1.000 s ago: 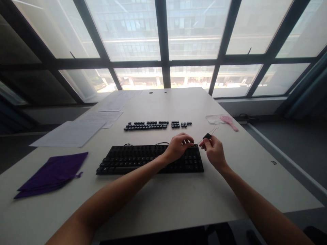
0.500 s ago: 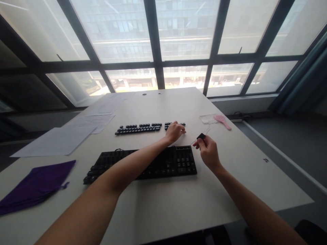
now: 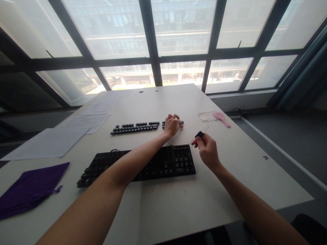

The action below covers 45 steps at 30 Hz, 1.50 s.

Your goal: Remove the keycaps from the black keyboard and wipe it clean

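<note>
A black keyboard (image 3: pixel 143 163) lies on the white table (image 3: pixel 178 200) in front of me. Behind it, rows of loose black keycaps (image 3: pixel 135 127) are laid out. My left hand (image 3: pixel 171 125) reaches over the keyboard and rests on the right end of those keycaps, fingers curled down; what it pinches is hidden. My right hand (image 3: pixel 206 149) hovers right of the keyboard, gripping a wire keycap puller (image 3: pixel 200 134) by its small black handle, with thin wires pointing away from me.
A purple cloth pouch (image 3: pixel 28 189) lies at the left front. Paper sheets (image 3: pixel 51 141) cover the left side. A pink brush (image 3: pixel 221 118) and a clear plastic bag (image 3: pixel 207 116) sit at the right rear. Large windows stand behind the table.
My left hand left the keyboard's upper right corner and reached forward to the loose keycap rows. My right hand kept the puller, barely moving. The view shifted right.
</note>
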Available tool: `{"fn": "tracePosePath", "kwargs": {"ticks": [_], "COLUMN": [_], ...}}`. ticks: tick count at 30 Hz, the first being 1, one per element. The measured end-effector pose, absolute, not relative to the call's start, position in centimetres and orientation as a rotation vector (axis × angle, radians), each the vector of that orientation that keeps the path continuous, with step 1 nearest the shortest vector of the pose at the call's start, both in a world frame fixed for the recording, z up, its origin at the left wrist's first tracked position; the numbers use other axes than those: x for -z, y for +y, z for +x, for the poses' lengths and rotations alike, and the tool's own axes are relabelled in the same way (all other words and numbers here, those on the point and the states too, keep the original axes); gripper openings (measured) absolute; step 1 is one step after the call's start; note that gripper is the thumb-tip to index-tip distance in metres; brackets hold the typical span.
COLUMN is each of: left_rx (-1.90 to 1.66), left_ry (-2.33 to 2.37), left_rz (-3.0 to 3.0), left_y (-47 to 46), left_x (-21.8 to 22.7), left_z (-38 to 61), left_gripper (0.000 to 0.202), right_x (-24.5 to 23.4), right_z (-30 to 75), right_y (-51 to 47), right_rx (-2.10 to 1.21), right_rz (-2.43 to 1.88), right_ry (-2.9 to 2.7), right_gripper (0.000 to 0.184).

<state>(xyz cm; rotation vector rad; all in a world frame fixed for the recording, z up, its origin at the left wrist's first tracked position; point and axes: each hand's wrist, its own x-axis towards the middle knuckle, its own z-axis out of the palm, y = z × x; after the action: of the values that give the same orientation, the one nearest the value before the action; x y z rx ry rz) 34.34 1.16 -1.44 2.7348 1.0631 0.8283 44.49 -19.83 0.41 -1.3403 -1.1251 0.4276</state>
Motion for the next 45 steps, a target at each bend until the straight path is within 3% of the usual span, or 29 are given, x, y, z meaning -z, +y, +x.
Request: {"fn": "tracePosePath", "kwargs": {"ticks": [14, 21, 26, 45], "left_rx": [-0.921, -0.725, -0.660, -0.692], "left_ry": [1.094, 0.708, 0.746, 0.785], "left_rz": [2.632, 2.692, 2.674, 2.661], "left_y": [0.6, -7.7, -12.5, -12.6], "left_x": [0.0, -1.2, 0.2, 0.8], "left_z": [33.9, 29.5, 27.4, 27.1], "left_gripper": [0.014, 0.014, 0.016, 0.016], "right_x": [-0.3, 0.0, 0.5, 0.3], "right_z": [45.5, 46.1, 46.2, 46.3], "right_y": [-19.6, -19.7, -19.5, -21.1], "right_rx": [-0.498, -0.578, -0.682, -0.671], "right_rz": [-1.312, -1.419, -1.407, -1.515], "right_ry": [-1.197, -1.422, -1.496, -1.662], "right_gripper": [0.020, 0.017, 0.016, 0.016]}}
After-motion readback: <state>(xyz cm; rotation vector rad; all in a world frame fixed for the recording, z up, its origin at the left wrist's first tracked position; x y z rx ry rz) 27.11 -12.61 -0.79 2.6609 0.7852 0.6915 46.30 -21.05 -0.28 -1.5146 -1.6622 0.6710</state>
